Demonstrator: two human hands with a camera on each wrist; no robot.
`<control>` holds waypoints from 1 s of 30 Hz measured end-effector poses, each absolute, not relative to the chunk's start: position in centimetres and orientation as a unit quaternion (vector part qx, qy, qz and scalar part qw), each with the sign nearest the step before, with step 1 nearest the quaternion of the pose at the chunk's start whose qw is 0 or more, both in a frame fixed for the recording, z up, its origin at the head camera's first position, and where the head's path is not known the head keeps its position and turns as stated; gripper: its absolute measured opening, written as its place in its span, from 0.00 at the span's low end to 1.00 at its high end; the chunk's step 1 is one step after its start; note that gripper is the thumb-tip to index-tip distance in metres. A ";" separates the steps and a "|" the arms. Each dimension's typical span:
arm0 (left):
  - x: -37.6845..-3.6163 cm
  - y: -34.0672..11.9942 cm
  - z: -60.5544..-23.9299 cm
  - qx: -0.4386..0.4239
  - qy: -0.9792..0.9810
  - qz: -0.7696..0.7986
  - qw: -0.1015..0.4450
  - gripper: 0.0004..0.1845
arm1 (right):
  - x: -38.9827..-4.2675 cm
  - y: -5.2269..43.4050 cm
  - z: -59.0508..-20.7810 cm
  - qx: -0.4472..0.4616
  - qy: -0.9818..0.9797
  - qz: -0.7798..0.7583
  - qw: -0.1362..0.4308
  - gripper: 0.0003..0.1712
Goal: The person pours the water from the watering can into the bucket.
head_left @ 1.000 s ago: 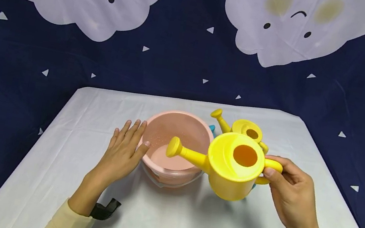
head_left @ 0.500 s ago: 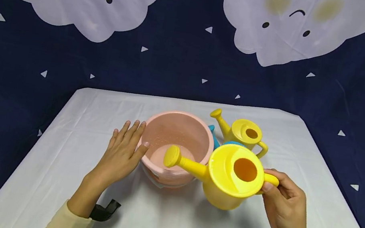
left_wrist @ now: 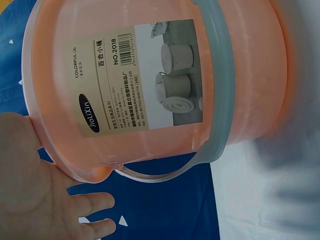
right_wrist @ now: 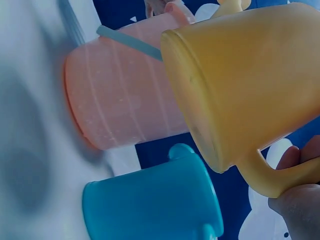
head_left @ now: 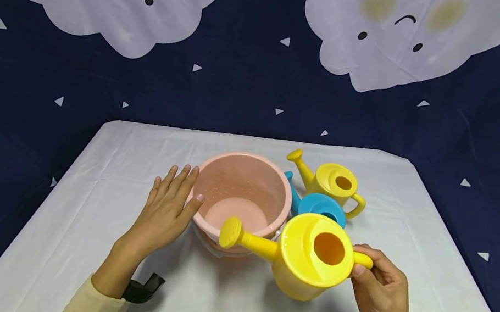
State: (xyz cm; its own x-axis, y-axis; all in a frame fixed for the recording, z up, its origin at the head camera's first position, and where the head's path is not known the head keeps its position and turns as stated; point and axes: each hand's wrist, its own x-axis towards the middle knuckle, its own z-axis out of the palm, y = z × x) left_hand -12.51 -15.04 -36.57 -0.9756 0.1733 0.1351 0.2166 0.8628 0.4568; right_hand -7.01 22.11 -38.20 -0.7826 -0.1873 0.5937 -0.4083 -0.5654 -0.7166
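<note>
One right hand (head_left: 380,299) grips yellow watering can (head_left: 308,255) handle.

Glossy plastic watering can (head_left: 309,258), matt plastic bucket (head_left: 242,199), white cloth (head_left: 82,227)

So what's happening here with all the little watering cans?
A person's right hand holds a yellow plastic watering can by its handle, spout toward a pink plastic bucket. The left hand rests flat against the bucket's side. A blue watering can and a second yellow one stand behind on the white table.
</note>
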 end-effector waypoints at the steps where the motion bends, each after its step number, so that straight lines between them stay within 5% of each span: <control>1: -12.5 -15.0 -36.6 -0.101 -0.964 -0.241 0.044 0.34 | -6.9 22.1 -38.3 0.320 -0.464 0.823 0.066 0.22; 30: -12.5 -15.0 -36.6 -0.099 -0.963 -0.249 0.041 0.34 | -5.6 22.4 -41.7 0.261 -0.518 0.815 0.019 0.23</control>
State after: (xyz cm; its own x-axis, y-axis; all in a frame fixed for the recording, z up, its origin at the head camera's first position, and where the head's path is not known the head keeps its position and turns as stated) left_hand -12.48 -15.04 -36.64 -0.9770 0.1706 0.1278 0.2111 0.8567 0.4707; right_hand -5.56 22.40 -41.73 -0.8632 -0.2397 0.4444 -0.3006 -0.4631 -0.8338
